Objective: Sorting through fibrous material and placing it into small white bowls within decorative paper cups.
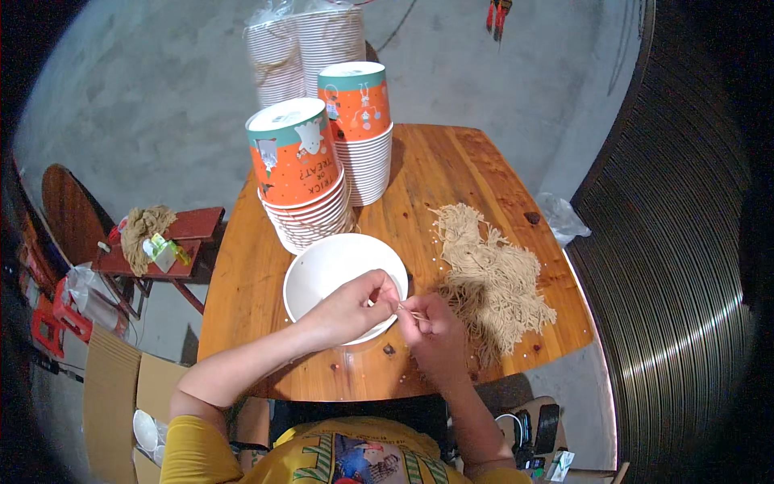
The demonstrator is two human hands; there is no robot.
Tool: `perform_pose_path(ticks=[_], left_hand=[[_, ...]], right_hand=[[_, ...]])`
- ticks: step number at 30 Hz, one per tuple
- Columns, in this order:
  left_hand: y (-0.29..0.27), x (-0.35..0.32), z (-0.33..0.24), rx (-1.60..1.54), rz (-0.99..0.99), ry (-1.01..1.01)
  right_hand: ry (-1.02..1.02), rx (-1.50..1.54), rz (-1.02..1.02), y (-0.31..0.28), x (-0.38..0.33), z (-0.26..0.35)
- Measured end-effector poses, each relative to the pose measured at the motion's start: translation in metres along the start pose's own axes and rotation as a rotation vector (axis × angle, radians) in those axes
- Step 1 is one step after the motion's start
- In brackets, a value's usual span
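A white paper bucket [318,278] lies with its open mouth facing me near the table's front. Over its right rim my left hand [355,309] is closed in a pinch, its fingertips meeting those of my right hand. My right hand [435,331] is also closed, pinching a thin tan cord [418,315] just beside the rim. The cord's other end runs toward the left fingertips, which hide what they grip. To the right lies a loose heap of tan cords [488,278], cut into short lengths and tangled.
Behind the bucket stand stacks of orange and green printed paper buckets [294,157], upside down, with wrapped white stacks [330,40] farther back. A red bench [189,230] at left carries more cord. A cardboard box [113,403] stands lower left; a ribbed shutter [685,266] borders the right.
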State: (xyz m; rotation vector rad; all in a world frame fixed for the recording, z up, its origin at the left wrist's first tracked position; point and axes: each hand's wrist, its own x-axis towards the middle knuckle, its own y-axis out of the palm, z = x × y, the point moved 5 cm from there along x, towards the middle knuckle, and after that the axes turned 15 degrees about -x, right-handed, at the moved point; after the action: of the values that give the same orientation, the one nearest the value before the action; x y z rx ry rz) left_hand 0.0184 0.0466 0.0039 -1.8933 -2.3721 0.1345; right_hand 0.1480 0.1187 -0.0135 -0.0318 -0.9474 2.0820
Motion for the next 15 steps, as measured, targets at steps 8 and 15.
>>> perform_pose_path(ticks=[8,15], left_hand=[[0.005,-0.009,-0.019,0.348,-0.089,0.167],[0.003,-0.023,-0.024,0.417,0.095,-0.064]], right_hand=[[-0.134,-0.145,-0.056,-0.006,-0.010,-0.004],[-0.362,-0.208,0.054,-0.038,-0.004,0.008]])
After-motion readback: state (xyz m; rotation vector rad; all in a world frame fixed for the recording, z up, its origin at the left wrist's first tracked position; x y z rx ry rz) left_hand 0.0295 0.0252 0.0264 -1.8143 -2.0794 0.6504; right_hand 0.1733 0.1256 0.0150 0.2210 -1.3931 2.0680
